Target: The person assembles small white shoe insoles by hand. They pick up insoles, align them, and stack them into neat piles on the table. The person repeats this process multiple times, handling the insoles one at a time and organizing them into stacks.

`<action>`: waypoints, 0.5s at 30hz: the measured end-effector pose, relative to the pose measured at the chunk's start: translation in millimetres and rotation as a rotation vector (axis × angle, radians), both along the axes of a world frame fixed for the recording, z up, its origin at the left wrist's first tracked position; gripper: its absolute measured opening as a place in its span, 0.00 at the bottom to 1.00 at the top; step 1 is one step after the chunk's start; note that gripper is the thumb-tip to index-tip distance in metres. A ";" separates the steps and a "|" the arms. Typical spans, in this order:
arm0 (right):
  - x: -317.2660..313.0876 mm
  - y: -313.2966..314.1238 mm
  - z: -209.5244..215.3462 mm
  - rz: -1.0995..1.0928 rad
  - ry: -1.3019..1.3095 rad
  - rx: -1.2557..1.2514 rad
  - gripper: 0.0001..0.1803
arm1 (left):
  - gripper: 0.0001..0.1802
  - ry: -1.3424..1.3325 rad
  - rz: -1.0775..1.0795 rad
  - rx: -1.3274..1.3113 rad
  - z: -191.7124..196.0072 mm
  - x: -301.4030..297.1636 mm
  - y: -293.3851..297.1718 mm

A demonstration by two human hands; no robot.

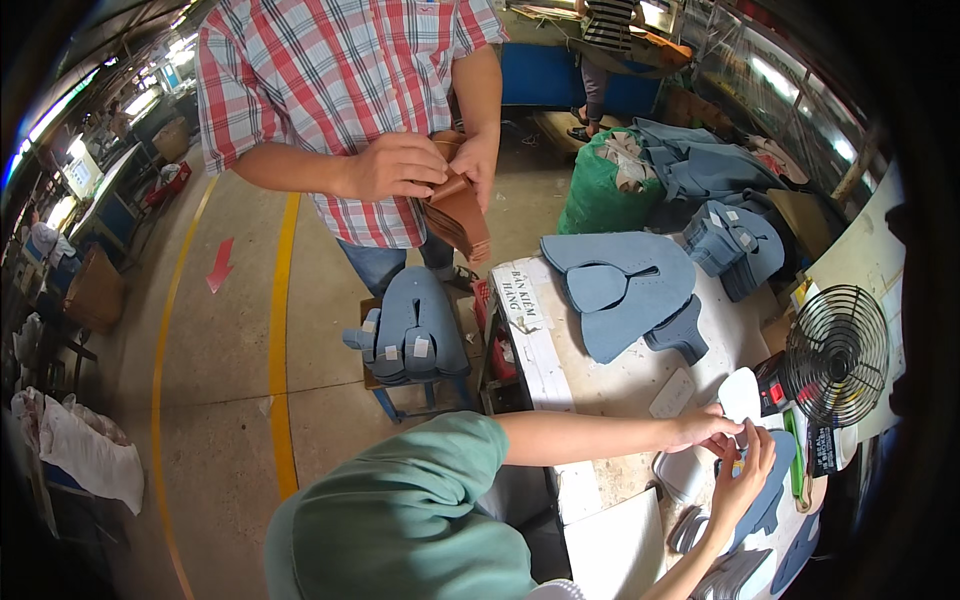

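At the right of the head view, my left hand (708,428) pinches the lower end of a small white rounded flat piece (740,394). My right hand (746,468) is closed close beside it, fingertips together near the piece's lower end; what they hold is unclear. Beneath my hands lie a blue-grey cut piece (768,490) and white rounded pieces (680,476). Large blue-grey cut pieces (620,285) lie farther back on the worktable (545,375). Across from me, a person in a plaid shirt holds a folded stack of brown pieces (458,215) with both hands.
A black wire-caged fan (836,355) stands at the table's right side. Stacked blue-grey pieces (415,325) rest on a blue-legged stool left of the table. Behind the table is a green sack (610,185). Yellow lines (280,350) mark the floor at left.
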State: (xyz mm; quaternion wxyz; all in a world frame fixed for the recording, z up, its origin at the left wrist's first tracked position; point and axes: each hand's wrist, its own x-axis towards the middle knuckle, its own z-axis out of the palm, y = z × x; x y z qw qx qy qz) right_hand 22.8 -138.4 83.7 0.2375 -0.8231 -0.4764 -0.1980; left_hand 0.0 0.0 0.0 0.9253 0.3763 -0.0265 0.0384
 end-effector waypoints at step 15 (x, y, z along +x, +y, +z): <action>-28.4 23.1 24.3 0.167 0.167 0.209 0.15 | 0.19 -0.153 0.111 -0.045 0.8 10.6 2.3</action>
